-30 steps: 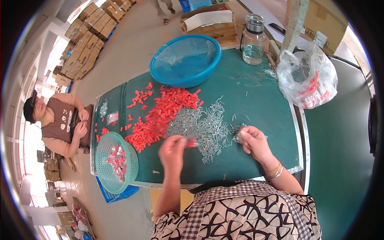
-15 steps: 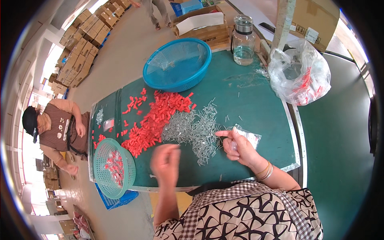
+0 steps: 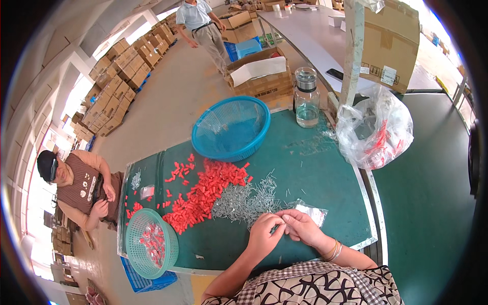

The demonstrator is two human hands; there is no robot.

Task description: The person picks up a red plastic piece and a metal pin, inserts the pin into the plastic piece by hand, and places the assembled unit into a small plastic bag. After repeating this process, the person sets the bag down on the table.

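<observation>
My left hand (image 3: 265,235) and my right hand (image 3: 303,229) meet over the near side of the green table (image 3: 325,168), fingertips pinched close together. Whatever lies between the fingers is too small or too hidden to make out. A clear plastic bag (image 3: 316,213) shows just behind my right hand; whether the hand touches it, I cannot tell. Just beyond my left hand spreads a pile of grey metal screws or nails (image 3: 239,202). Against its left side lies a heap of small red plastic plugs (image 3: 203,195).
A green basket (image 3: 174,249) with filled bags stands at the left edge, a blue basket (image 3: 259,145) at the far edge. Beside that are a glass bottle (image 3: 307,114) and a hanging plastic bag (image 3: 378,134). One co-worker (image 3: 84,188) is at left, another person (image 3: 195,20) farther back.
My left hand has moved right from the near edge to meet my right hand. The right index finger, stretched out before, is now bent into a pinch. The view has tilted up.
</observation>
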